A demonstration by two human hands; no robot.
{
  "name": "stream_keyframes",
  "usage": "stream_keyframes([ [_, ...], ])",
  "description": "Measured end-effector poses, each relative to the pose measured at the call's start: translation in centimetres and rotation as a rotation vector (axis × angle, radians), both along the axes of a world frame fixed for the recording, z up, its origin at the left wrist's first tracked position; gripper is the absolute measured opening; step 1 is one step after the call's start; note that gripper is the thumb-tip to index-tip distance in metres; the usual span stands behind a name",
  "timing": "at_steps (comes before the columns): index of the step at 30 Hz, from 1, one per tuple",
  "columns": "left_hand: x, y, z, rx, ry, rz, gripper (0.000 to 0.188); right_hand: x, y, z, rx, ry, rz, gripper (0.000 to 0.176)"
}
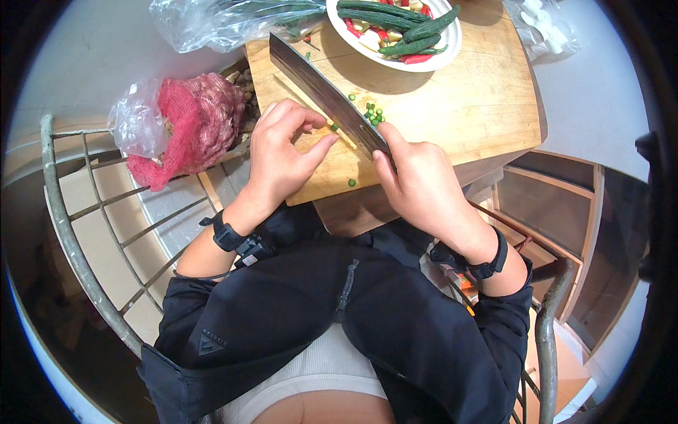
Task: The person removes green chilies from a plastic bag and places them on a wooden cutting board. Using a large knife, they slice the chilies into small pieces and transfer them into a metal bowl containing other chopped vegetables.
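Observation:
A large cleaver (329,91) lies slantwise over the wooden cutting board (476,106), its handle gripped by my right hand (421,183). To the left of the blade is my left hand (286,148), thumb and fingers apart over the board's edge; a small green piece (333,127) shows near its fingertips, and whether it touches that piece I cannot tell. Small cut green pieces (374,113) form a little pile right of the blade, and one more (351,182) lies near the front edge. A white bowl (450,50) on the board holds green and red peppers and pale chunks.
At left, a pink net bag of garlic (212,116) rests beside a clear plastic bag (136,119). Another plastic bag (206,24) with greens touches the board's back left, and a bag with white items (543,26) lies back right. Metal railings (66,212) curve at both sides.

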State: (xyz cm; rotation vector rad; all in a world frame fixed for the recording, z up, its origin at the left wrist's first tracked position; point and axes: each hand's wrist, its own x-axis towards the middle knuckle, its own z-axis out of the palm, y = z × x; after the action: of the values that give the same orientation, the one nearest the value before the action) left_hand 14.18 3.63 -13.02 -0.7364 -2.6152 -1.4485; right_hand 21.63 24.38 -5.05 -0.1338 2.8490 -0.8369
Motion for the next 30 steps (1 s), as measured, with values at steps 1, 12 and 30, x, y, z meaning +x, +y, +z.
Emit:
stream_keyframes([
  [1,0.0,0.0,-0.1,-0.003,0.013,0.001,0.021,0.0,-0.1,0.1,0.010,-0.009,0.002,0.029],
  [12,-0.3,0.6,-0.5,-0.041,0.068,0.010,0.011,-0.1,-0.3,-0.1,0.088,-0.034,0.029,0.028],
  [30,-0.4,0.4,-0.6,0.028,0.053,-0.003,0.006,-1.7,-1.2,-0.9,0.180,-0.043,0.090,0.028],
])
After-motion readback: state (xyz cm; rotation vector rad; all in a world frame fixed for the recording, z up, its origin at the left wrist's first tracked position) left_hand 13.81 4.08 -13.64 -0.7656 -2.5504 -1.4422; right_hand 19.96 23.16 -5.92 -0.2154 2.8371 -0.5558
